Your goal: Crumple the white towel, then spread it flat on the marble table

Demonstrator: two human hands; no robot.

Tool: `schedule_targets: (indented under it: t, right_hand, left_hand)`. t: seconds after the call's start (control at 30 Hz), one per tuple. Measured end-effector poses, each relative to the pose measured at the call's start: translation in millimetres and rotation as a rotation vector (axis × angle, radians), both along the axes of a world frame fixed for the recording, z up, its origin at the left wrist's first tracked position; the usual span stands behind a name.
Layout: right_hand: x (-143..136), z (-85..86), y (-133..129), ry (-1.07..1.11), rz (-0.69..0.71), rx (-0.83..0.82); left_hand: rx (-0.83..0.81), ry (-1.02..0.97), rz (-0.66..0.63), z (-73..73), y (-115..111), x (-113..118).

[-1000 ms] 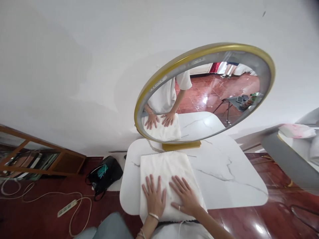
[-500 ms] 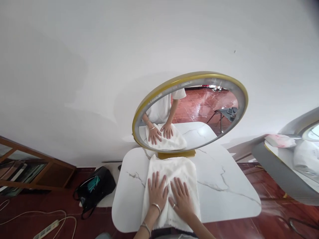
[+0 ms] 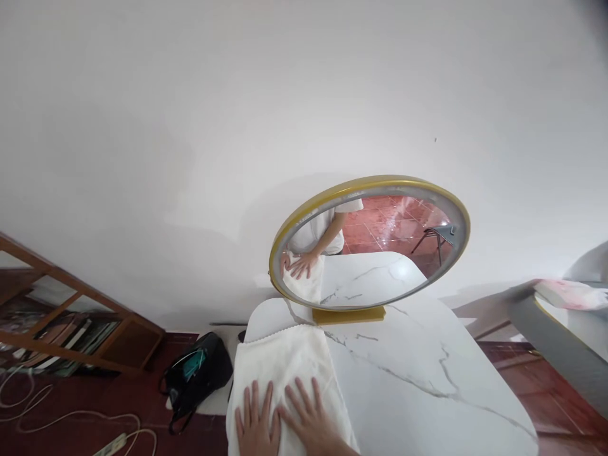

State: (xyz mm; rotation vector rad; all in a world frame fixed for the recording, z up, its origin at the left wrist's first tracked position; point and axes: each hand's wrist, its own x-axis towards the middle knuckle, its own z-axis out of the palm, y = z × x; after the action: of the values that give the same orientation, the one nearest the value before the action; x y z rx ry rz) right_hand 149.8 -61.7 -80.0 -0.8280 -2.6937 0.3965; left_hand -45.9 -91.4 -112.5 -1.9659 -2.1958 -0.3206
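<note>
A white towel (image 3: 289,351) lies spread over the left part of a white marble-patterned table (image 3: 394,405). My left hand (image 3: 258,421) rests flat on it with the fingers spread. Beside it my right hand (image 3: 311,421) also presses flat on the cloth, fingers apart. The two hands nearly meet at the thumbs, and neither grips the towel. Both wrists are cut off by the lower edge of the view. Behind the towel stands a round mirror with a gold rim (image 3: 380,183), which reflects the hands, the cloth and a white-sleeved arm.
The mirror's gold base (image 3: 349,315) sits at the table's back edge by the wall. On the floor at left are a black bag (image 3: 202,373), a wooden cabinet (image 3: 128,345) and a power strip (image 3: 114,445) with cords. Another table (image 3: 560,348) stands at right, holding a pinkish-white packet (image 3: 572,294).
The towel and both hands have slid left across the table, and the towel lies smoother. My view has shifted too, so the mirror sits lower in it.
</note>
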Motion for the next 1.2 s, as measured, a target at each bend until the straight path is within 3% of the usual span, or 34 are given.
schedule_targets:
  t: [0.2,0.33,0.4,0.5,0.6,0.83,1.03,1.2]
  right_hand:
    - [17.0,-23.1,3.2,0.008,-0.007,0.209]
    - [53.9,-49.0,4.5,0.025,-0.113,0.463]
    - [78.3,-58.6,5.2,0.02,-0.144,0.503]
    - [116.7,-63.3,5.1,0.008,-0.193,0.447]
    - [152.3,-56.9,4.3,-0.009,-0.214,0.327]
    - [214.2,-36.9,-1.0,0.017,-0.31,-0.061]
    - [229.7,-27.6,-6.5,0.059,-0.434,-0.231]
    - [224.7,-11.9,-11.1,0.079,-0.508,-0.22]
  left_hand:
    - [0.031,-0.007,0.053,-1.1,2.6,23.1]
    - [0.053,-0.004,-0.003,-11.9,7.1,59.7]
    - [0.067,-0.006,-0.038,-19.5,11.7,85.3]
    - [0.085,-0.021,-0.07,-29.7,20.6,127.1]
    - [0.095,-0.046,-0.09,-36.0,29.1,163.4]
    - [0.098,-0.092,-0.191,-43.4,37.4,217.5]
    - [0.163,-0.097,-0.221,-50.5,37.1,241.4]
    - [0.157,-0.115,-0.247,-41.3,32.6,240.0]
